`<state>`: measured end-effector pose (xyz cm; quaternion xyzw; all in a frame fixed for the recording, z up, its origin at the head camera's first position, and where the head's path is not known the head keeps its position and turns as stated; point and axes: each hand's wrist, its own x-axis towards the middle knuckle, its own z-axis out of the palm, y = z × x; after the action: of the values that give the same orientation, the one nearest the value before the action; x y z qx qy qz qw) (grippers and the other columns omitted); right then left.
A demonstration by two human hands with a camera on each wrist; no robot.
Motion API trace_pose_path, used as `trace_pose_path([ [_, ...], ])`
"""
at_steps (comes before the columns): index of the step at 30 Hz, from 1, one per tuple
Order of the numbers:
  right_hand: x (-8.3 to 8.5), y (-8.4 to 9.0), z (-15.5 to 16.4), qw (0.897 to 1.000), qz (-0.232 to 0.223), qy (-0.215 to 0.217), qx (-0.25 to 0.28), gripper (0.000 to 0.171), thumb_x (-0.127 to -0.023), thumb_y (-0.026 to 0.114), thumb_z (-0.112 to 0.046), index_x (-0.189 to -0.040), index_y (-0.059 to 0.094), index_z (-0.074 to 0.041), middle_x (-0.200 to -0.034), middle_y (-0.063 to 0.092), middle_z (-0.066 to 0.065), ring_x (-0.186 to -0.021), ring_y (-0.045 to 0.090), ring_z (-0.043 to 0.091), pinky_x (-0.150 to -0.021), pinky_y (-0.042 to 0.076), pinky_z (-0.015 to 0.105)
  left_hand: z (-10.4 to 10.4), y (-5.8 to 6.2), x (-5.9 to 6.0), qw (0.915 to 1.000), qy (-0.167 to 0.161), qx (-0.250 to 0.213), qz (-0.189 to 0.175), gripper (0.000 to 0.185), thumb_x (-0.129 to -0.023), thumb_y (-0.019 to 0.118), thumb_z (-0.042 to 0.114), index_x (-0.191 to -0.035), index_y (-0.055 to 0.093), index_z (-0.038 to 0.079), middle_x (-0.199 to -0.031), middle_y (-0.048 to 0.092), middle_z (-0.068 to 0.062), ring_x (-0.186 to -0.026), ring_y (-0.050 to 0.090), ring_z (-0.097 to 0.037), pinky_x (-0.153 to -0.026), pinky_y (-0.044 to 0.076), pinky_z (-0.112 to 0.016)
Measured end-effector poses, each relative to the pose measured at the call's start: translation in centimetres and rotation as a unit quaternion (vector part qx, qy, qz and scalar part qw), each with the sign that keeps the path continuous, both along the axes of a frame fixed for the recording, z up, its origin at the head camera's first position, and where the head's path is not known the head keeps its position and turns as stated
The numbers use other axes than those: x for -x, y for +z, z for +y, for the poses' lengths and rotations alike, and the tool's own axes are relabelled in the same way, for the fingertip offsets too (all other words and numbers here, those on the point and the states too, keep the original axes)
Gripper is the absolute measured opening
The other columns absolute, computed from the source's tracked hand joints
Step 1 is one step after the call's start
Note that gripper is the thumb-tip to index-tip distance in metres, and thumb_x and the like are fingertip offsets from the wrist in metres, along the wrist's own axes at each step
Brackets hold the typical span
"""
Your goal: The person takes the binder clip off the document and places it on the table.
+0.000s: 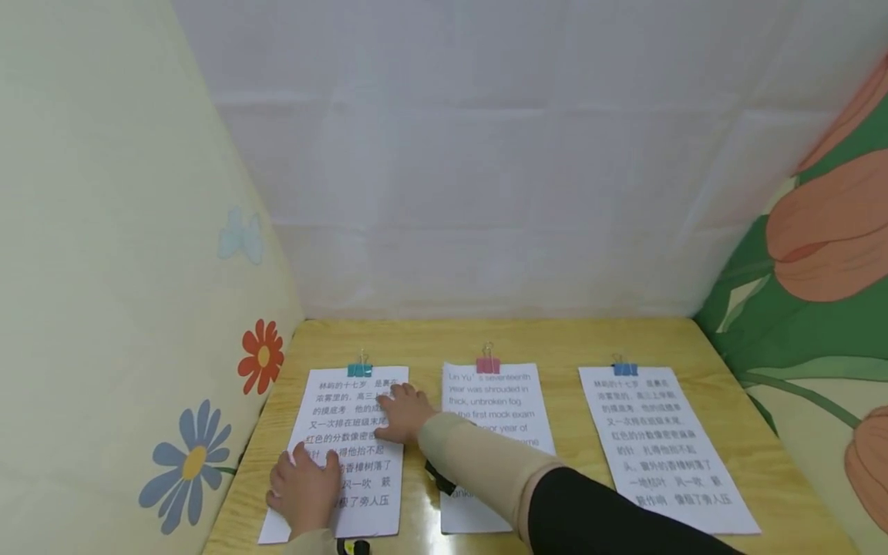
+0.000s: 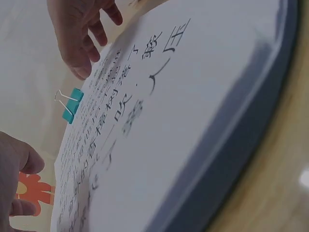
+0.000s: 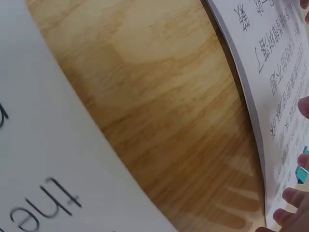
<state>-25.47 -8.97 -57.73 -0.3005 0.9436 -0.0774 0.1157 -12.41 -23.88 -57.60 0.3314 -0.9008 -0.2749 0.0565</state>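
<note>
Papers (image 1: 347, 455) clipped in a stack lie at the left of the wooden table (image 1: 569, 343), and both hands are on them. Left hand (image 1: 305, 489) lies flat over the lower left part, fingers relaxed, likely pinning the stack. Right hand (image 1: 405, 412) reaches across, fingers spread near the right edge; whether they pinch a page I cannot tell. A teal clip (image 1: 359, 370) binds the top edge. Two more clipped stacks, pink clip (image 1: 488, 364) and blue clip (image 1: 624, 368), lie alongside to the right.

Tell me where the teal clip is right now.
In the head view, the teal clip sits at the top edge of the left stack, just beyond the right hand.
</note>
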Motion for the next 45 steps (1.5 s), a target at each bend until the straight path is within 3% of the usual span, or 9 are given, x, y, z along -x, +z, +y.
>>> trace_pose_path([
  [6, -1.1, 0.1, 0.0, 0.999, -0.032, 0.017, -0.002, 0.075, -0.091, 0.066, -0.06, -0.156, 0.047, -0.029, -0.162, 0.036, 0.007, -0.149, 0.032, 0.032, -0.119, 0.029, 0.049, -0.8, 0.0, -0.3, 0.9992, 0.039, -0.011, 0.005, 0.071, -0.096, 0.056, 0.026, -0.146, 0.03, -0.018, -0.148, 0.022, -0.045, -0.136, 0.023, -0.064, -0.105, 0.023, -0.076],
  [13, -1.8, -0.1, 0.3, 0.999, -0.023, 0.016, -0.019, 0.077, -0.09, 0.068, -0.059, -0.158, 0.044, -0.029, -0.164, 0.033, 0.006, -0.151, 0.03, 0.031, -0.121, 0.027, 0.048, -1.3, 0.8, -0.4, 0.9985, 0.037, -0.036, 0.019, 0.069, -0.096, 0.056, 0.027, -0.142, 0.033, -0.02, -0.136, 0.034, -0.045, -0.121, 0.037, -0.065, -0.096, 0.033, -0.075],
  [19, -2.0, -0.4, 0.6, 0.999, -0.014, 0.019, -0.027, 0.077, -0.09, 0.068, -0.059, -0.157, 0.045, -0.029, -0.164, 0.033, 0.006, -0.15, 0.03, 0.031, -0.12, 0.028, 0.047, -2.3, 0.8, -0.3, 0.9978, 0.029, -0.059, 0.013, 0.072, -0.096, 0.053, 0.026, -0.144, 0.03, -0.022, -0.128, 0.043, -0.047, -0.115, 0.048, -0.064, -0.092, 0.041, -0.072],
  [27, -1.5, -0.6, 0.9, 0.999, -0.027, 0.019, -0.021, 0.077, -0.09, 0.069, -0.056, -0.158, 0.044, -0.029, -0.166, 0.03, 0.007, -0.152, 0.028, 0.032, -0.121, 0.026, 0.047, -2.7, 0.8, -0.3, 0.9982, 0.001, -0.057, 0.017, 0.041, -0.102, 0.045, 0.015, -0.126, 0.051, -0.018, -0.102, 0.061, -0.037, -0.081, 0.063, -0.046, -0.069, 0.05, -0.058],
  [32, -0.9, -0.6, 1.2, 0.999, -0.04, 0.016, -0.017, 0.077, -0.091, 0.069, -0.054, -0.159, 0.042, -0.029, -0.166, 0.029, 0.007, -0.152, 0.027, 0.032, -0.122, 0.025, 0.048, -2.2, 0.7, -0.2, 0.9957, 0.005, -0.084, 0.039, 0.036, -0.105, 0.043, 0.009, -0.132, 0.051, -0.013, -0.098, 0.064, -0.031, -0.073, 0.063, -0.035, -0.062, 0.049, -0.046],
  [38, 0.2, 0.7, 1.6, 0.999, -0.032, 0.013, -0.001, 0.071, -0.096, 0.064, -0.052, -0.158, 0.044, -0.024, -0.163, 0.036, 0.009, -0.15, 0.031, 0.033, -0.12, 0.029, 0.047, -2.2, 0.5, -0.8, 0.9912, -0.013, -0.094, 0.092, 0.032, -0.107, 0.042, 0.009, -0.13, 0.054, -0.01, -0.094, 0.065, -0.028, -0.064, 0.06, -0.028, -0.052, 0.045, -0.034],
  [45, 1.6, 3.4, 1.9, 0.994, -0.051, -0.015, 0.092, 0.07, -0.103, 0.056, -0.047, -0.162, 0.035, -0.015, -0.163, 0.034, 0.015, -0.151, 0.032, 0.03, -0.121, 0.028, 0.043, -2.4, 0.8, -1.4, 0.9884, -0.045, -0.093, 0.111, 0.033, -0.106, 0.043, 0.011, -0.128, 0.057, -0.009, -0.093, 0.066, -0.025, -0.065, 0.059, -0.026, -0.055, 0.044, -0.034],
])
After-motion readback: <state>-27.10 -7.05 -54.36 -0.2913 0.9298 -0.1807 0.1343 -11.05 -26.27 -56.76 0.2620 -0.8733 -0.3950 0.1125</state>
